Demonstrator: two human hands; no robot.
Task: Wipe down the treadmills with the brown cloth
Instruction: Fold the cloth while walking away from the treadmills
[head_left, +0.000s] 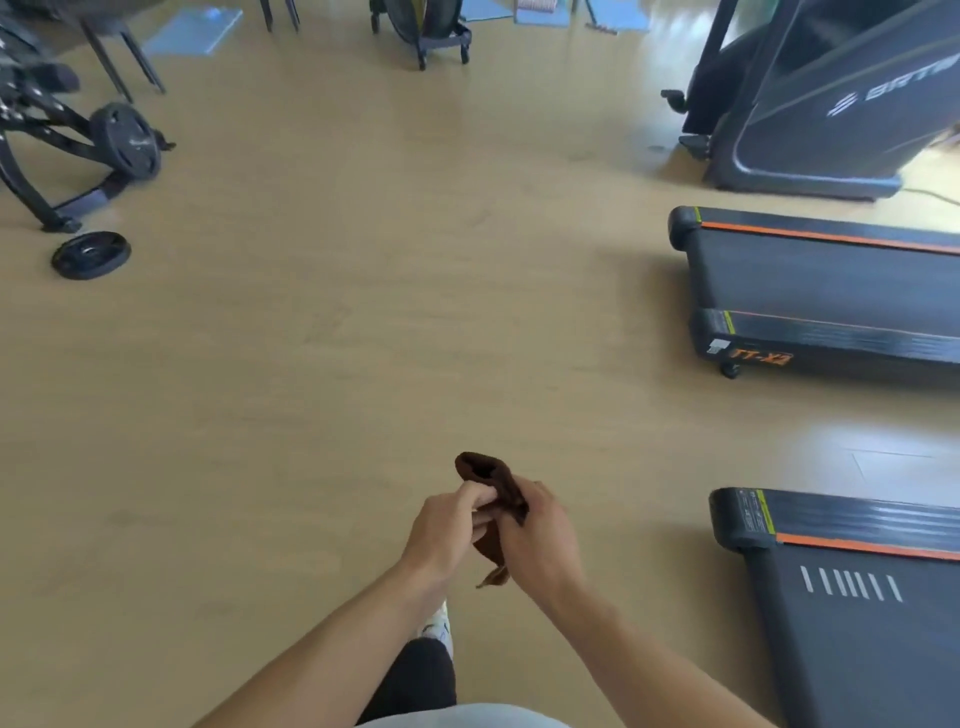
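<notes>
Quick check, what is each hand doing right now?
Left hand: fingers curled round the brown cloth, holding it.
Right hand: also grips the brown cloth.

Bare forearms, a pale shirt hem (462, 716), dark trousers (415, 680) and a white sneaker (439, 626).

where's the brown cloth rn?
Head view, bottom centre: brown cloth bunched between left hand and right hand, over bare floor, left of the nearest treadmill.

There are 2 treadmills, one (831, 291) beyond the other (857, 597), and 1 brown cloth (493, 483). Left of the treadmills lie 2 weight plates (91, 254) (128, 140). 2 hands (447, 530) (540, 540) show.
</notes>
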